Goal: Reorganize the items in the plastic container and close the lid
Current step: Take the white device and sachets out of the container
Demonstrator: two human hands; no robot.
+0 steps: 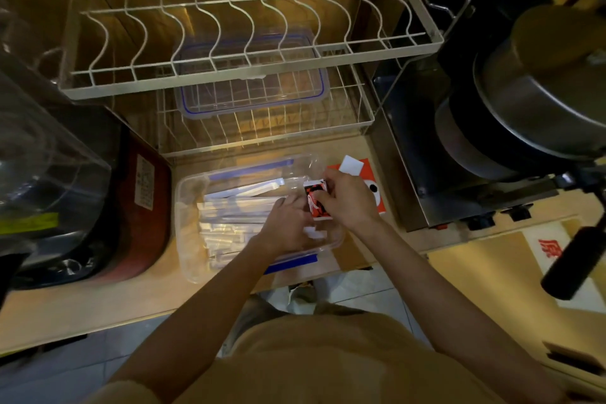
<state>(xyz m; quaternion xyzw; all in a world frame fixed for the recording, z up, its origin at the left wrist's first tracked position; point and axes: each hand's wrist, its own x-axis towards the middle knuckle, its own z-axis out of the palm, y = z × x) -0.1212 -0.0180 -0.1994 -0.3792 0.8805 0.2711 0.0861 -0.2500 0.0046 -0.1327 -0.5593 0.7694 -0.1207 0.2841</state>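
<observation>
A clear plastic container [188, 207] with blue latches sits open on the wooden counter, filled with several white wrapped packets [229, 216]. My right hand [347, 200] grips a stack of red, black and white sachets [316, 203] upright over the container's right end. My left hand [288, 226] reaches into the container beside the stack, fingers on the packets; whether it grips anything is hidden. The clear lid [252, 85] with a blue seal lies in the lower wire rack behind the container.
A two-tier white dish rack [249, 52] stands behind. A red and white box [373, 187] lies right of the container. A dark red appliance [137, 203] stands left; stacked pots [531, 102] sit on a steel stove at right.
</observation>
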